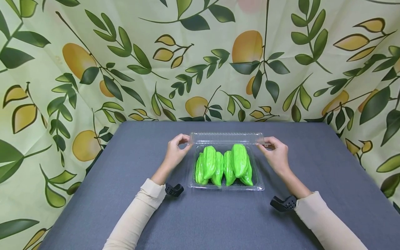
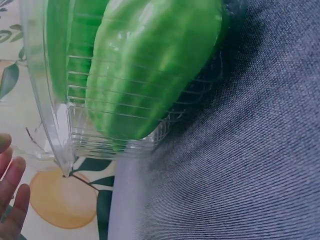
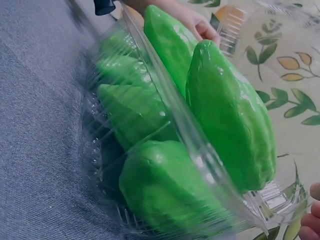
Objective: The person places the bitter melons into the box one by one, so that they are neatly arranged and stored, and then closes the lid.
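A clear plastic clamshell box (image 1: 225, 188) sits on the table, its hinged lid (image 1: 226, 138) raised along the far side. Several glossy green, ridged, tapered fruits or vegetables (image 1: 239, 161) fill the base in two groups, some stacked above the rim. My left hand (image 1: 175, 151) pinches the lid's left end between thumb and fingers. At the lid's right end, my right hand (image 1: 277, 154) pinches the other corner. In the left wrist view only the fingertips (image 2: 14, 175) show, beside the lid's edge. The right wrist view shows green pieces (image 3: 230, 115) rising above the base's rim.
A dark grey-blue cloth covers the table (image 1: 218, 222). Behind and at both sides hangs a curtain (image 1: 200, 52) printed with leaves and orange fruit. Black camera mounts (image 1: 174, 190) sit at both wrists, near the box's front corners.
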{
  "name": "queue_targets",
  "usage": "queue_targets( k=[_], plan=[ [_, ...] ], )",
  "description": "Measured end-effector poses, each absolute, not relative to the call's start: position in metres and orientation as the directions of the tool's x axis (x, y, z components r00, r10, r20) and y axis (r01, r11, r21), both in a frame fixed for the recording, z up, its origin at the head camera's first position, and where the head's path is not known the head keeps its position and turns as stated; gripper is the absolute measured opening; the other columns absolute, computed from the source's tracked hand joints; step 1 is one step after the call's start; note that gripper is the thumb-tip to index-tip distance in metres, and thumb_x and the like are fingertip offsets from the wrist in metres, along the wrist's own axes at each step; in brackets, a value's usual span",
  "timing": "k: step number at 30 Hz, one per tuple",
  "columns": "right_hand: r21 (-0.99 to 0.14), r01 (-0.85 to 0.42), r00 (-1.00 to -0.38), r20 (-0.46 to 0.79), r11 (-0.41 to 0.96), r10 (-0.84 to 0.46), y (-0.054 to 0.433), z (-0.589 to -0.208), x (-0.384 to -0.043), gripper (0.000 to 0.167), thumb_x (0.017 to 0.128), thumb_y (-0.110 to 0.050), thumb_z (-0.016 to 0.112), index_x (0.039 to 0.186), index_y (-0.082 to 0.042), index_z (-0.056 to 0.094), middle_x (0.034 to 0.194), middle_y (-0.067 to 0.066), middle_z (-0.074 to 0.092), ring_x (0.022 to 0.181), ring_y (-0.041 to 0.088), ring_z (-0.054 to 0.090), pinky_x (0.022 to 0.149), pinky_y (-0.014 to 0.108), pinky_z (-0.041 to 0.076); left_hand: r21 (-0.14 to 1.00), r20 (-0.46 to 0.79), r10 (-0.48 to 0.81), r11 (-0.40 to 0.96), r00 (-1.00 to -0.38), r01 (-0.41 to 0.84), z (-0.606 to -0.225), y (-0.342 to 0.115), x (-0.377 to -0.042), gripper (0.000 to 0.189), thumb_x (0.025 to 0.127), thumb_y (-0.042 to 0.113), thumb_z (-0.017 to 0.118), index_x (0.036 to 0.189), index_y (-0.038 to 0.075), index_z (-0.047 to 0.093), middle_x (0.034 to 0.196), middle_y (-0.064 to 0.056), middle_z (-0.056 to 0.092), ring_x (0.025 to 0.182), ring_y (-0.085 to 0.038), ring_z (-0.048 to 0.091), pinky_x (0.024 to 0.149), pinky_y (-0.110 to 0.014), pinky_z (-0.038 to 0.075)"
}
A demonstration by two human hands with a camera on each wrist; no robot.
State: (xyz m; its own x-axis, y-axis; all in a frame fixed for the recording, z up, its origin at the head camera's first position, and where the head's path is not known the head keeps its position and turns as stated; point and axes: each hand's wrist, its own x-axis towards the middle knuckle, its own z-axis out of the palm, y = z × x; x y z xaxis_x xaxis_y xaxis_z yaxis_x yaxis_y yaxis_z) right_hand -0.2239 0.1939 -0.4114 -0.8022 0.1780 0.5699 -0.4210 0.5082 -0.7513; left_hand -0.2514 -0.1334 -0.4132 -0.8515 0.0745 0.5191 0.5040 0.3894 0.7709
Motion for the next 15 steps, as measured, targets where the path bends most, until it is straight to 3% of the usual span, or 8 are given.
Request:
queue_targets(
  k=[7, 11, 15],
  plan=[
    [-0.786, -0.398, -0.825, 0.533, 0.473, 0.191, 0.195, -0.41, -0.217, 0.011, 0.078, 0.006, 0.073, 0.088, 0.01, 0.071, 0.077, -0.034, 0.053, 0.069, -0.023, 0.051, 0.071, -0.003, 0.044, 0.81, 0.464, 0.071, 0.368, -0.883, 0.456, -0.412, -0.135, -0.245, 0.013, 0.083, -0.005, 0.067, 0.096, -0.007, 0.066, 0.102, -0.024, 0.069, 0.092, -0.017, 0.065, 0.091, -0.039, 0.056],
    [-0.814, -0.395, -0.844, 0.505, 0.426, 0.18, 0.197, -0.412, -0.215, 0.015, 0.081, 0.006, 0.069, 0.095, 0.014, 0.069, 0.079, -0.04, 0.051, 0.071, -0.024, 0.052, 0.071, -0.003, 0.044, 0.829, 0.437, 0.073, 0.354, -0.897, 0.433, -0.411, -0.137, -0.241, 0.016, 0.085, -0.007, 0.061, 0.1, -0.009, 0.064, 0.107, -0.026, 0.067, 0.094, -0.011, 0.063, 0.091, -0.038, 0.055],
    [-0.852, -0.353, -0.879, 0.444, 0.387, 0.176, 0.199, -0.411, -0.21, 0.019, 0.089, 0.005, 0.059, 0.103, 0.015, 0.067, 0.08, -0.041, 0.053, 0.069, -0.022, 0.057, 0.066, 0.0, 0.045, 0.837, 0.437, 0.094, 0.321, -0.895, 0.442, -0.412, -0.138, -0.237, 0.017, 0.092, 0.004, 0.056, 0.103, -0.007, 0.063, 0.107, -0.025, 0.066, 0.097, -0.018, 0.066, 0.089, -0.034, 0.056]
  ],
)
